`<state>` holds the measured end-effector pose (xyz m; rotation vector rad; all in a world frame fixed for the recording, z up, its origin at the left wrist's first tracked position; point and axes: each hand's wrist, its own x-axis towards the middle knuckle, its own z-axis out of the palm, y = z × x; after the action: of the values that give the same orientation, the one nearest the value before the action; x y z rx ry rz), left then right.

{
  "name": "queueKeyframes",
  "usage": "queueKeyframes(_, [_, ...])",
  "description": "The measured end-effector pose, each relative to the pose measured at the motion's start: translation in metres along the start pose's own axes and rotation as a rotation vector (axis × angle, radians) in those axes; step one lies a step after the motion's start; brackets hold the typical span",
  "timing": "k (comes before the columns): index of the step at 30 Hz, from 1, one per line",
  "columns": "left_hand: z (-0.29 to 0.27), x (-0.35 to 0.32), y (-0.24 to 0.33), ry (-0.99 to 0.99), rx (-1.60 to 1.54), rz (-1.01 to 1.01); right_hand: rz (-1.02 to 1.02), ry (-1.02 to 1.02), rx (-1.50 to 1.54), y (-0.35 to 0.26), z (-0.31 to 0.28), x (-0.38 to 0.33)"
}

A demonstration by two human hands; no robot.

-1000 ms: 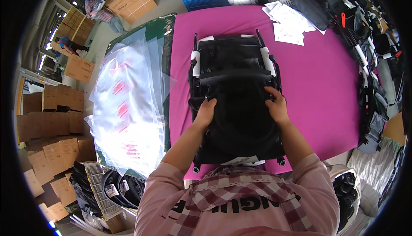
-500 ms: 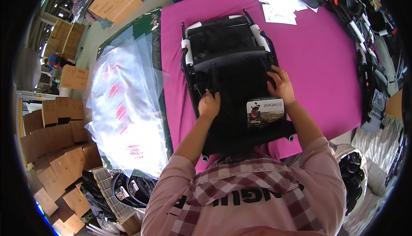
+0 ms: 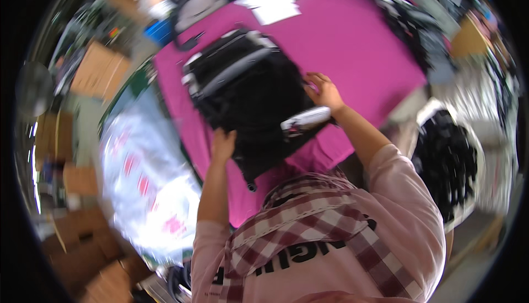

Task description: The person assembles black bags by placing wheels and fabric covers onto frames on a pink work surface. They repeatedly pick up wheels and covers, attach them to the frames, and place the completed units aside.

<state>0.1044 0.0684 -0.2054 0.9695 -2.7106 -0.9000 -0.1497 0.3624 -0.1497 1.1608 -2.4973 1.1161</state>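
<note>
A folded black stroller with white joint parts lies on the pink table cover. A printed card is fixed to its near right part. At the stroller's left edge, my left hand has its fingers bent in against the frame, slightly blurred. On the opposite edge rests my right hand, fingers apart and touching the side, with pink cloth showing between thumb and fingers. One small wheel sticks out at the near left corner.
Clear plastic bags with red print lie left of the pink cover. White papers are at the far side, beside a blurred grey shape. A bin of black parts stands to my right. Cardboard boxes stand at left.
The view has turned, with motion blur. My left hand has moved from the stroller's fabric to its left edge. My right hand has moved out to the right edge.
</note>
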Motion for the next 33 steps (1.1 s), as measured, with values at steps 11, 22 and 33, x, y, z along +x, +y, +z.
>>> queueKeyframes(11, [-0.026,-0.075,0.175,-0.029,-0.191,0.653,0.767,0.517,-0.519,0.069,-0.19,-0.322])
queueKeyframes(22, [0.075,-0.131,0.292,-0.383,-0.198,0.723,1.462,0.305,-0.172,0.204,-0.203,-0.43])
queueKeyframes(33, [0.149,-0.137,0.417,-0.534,-0.11,0.797,1.465,0.198,-0.285,0.242,-0.271,-0.429])
